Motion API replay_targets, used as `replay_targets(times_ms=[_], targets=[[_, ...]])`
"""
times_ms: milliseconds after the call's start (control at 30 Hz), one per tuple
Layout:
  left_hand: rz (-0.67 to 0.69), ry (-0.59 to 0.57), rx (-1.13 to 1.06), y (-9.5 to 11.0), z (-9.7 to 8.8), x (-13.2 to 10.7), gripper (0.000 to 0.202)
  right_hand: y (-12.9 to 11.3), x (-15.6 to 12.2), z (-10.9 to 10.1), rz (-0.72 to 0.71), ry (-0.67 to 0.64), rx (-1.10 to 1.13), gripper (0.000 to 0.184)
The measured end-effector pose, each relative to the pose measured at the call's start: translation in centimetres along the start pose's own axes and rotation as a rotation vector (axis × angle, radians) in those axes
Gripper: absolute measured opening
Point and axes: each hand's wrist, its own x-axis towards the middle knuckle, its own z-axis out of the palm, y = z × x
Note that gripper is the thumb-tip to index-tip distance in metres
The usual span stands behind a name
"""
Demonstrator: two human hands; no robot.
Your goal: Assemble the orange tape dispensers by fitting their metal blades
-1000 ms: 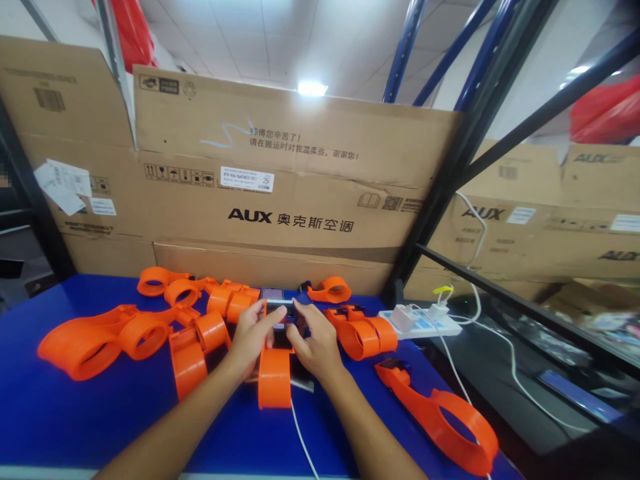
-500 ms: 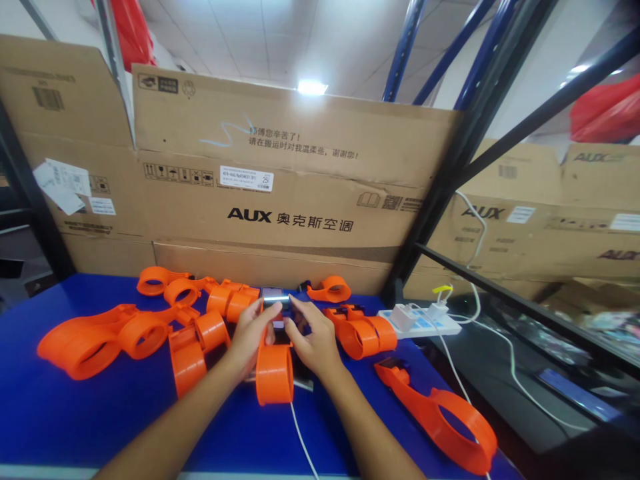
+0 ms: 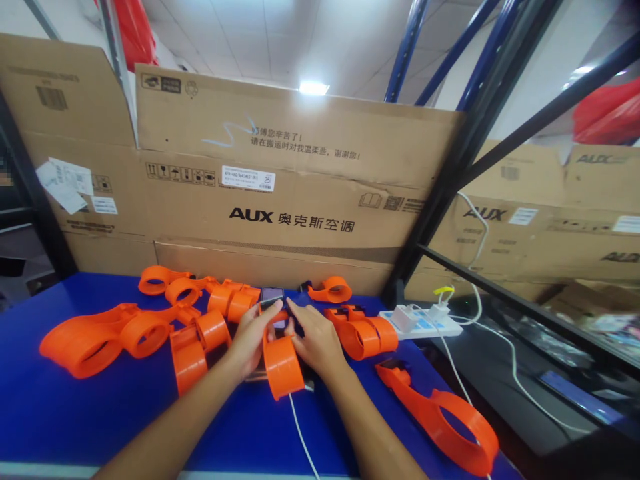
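An orange tape dispenser (image 3: 284, 368) is between my two hands, its round ring hanging toward me and its head end up at my fingertips. My left hand (image 3: 253, 340) is closed around the dispenser's left side, the thumb lying along the head. On the other side, my right hand (image 3: 316, 339) has its fingers bent in, with thumb and index finger at the dark end of the head. My fingers hide most of that end. Below the ring, a flat dark object, mostly covered, shows a light edge beside a white cable (image 3: 301, 430).
More orange tape dispensers lie left (image 3: 83, 347), behind the hands, and right (image 3: 443, 423) on the blue tabletop (image 3: 125, 427). A white power strip (image 3: 423, 321) with plugs sits at right by a black rack post. A large cardboard sheet (image 3: 280, 180) stands behind.
The held dispenser has turned, its ring swinging slightly right and tilting. The bright strip at its head is no longer visible. Both hands stay in nearly the same place.
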Motion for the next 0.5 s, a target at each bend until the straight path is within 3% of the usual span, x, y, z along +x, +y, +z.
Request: replay_targets(times_ms=[233,500], targets=[[0.023,-0.023,0.067,0.21,-0.01,-0.06,0.039,-0.13,-0.28,0.13,-0.021,-0.022,-0.045,0.058],[-0.007,-0.057,0.095,0.21,-0.01,-0.07,0.037,-0.65,-0.6,0.71,0.008,0.0,-0.012,0.052]])
